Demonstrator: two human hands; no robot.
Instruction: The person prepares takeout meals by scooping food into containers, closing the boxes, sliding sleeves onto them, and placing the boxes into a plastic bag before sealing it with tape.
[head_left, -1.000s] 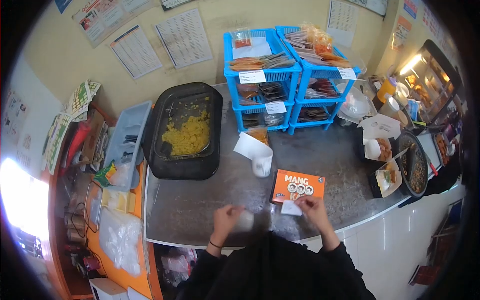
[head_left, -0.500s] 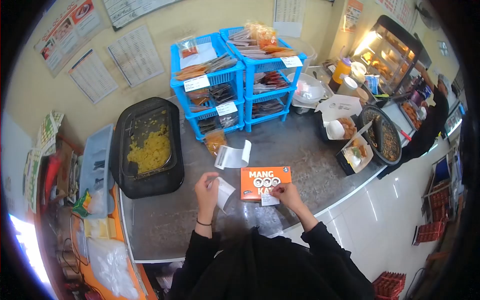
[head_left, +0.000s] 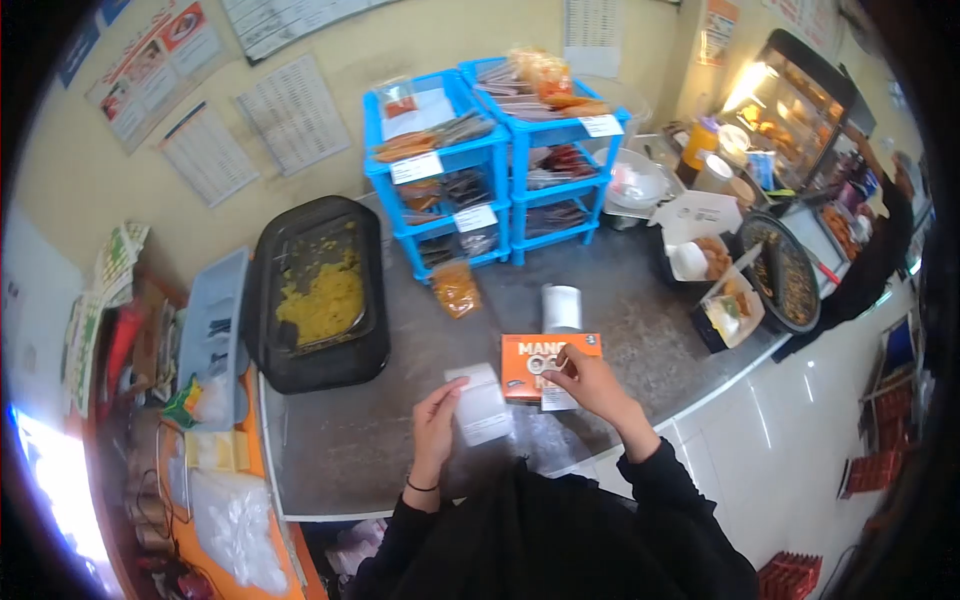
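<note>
My left hand (head_left: pixel 436 425) pinches the left edge of a white printed slip (head_left: pixel 482 405) above the counter. An orange box (head_left: pixel 520 372) with white lettering lies flat just right of it. My right hand (head_left: pixel 595 385) is over the box, its curled fingers at the top of a small white printed label (head_left: pixel 559 399) that overlaps the box's front edge. The fingers hide the label's upper end. Just behind the box, a curled white paper strip (head_left: pixel 562 308) rests on the counter. A bag of orange-yellow food (head_left: pixel 456 290) lies farther left.
Blue tiered racks (head_left: pixel 445 160) of packets stand at the back. On the left is a black tray (head_left: pixel 372 345) with yellow food. Food boxes (head_left: pixel 728 312), a dark round pan (head_left: pixel 810 318) and a lit food warmer (head_left: pixel 800 110) line the right. A co-worker's dark sleeve (head_left: pixel 880 240) shows there.
The view has shifted slightly left. The curled strip has moved right, behind the box. My left hand has come lower and the slip is flatter. My right hand has lifted slightly over the box.
</note>
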